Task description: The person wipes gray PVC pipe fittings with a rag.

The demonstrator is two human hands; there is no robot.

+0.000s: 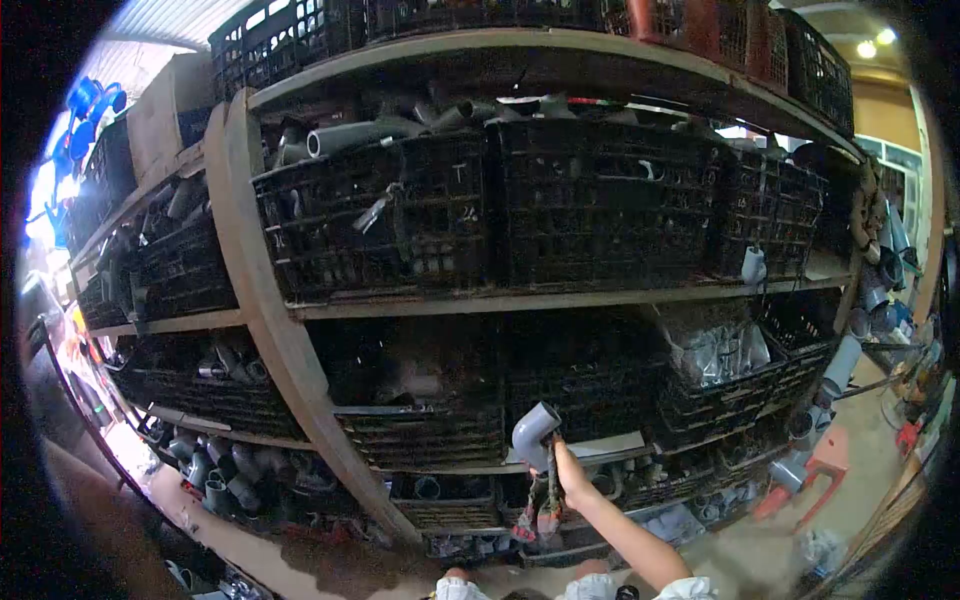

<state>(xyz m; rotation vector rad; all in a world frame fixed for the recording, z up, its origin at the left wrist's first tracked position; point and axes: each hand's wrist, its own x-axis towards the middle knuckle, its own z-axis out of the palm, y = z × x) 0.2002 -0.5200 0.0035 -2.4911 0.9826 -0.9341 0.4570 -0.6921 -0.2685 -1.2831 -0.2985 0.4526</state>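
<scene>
A grey plastic pipe elbow [533, 436] is gripped in my right hand [567, 478], its open end pointing up and to the right. My right forearm reaches in from the lower right, a white sleeve at its base. Just below the elbow hangs a dark cord [545, 492] with reddish pieces at its lower end, overlapping my fingers in this view. Behind the hand lie the lower shelf and its black crates. My left hand is out of the frame.
Black crates of pipe fittings [610, 205] fill a wooden rack [262, 235] ahead. Clear plastic bags [722, 352] lie in a crate at right. Grey fittings [225, 475] sit low at left. A red plastic stool [826, 468] stands on the floor at right.
</scene>
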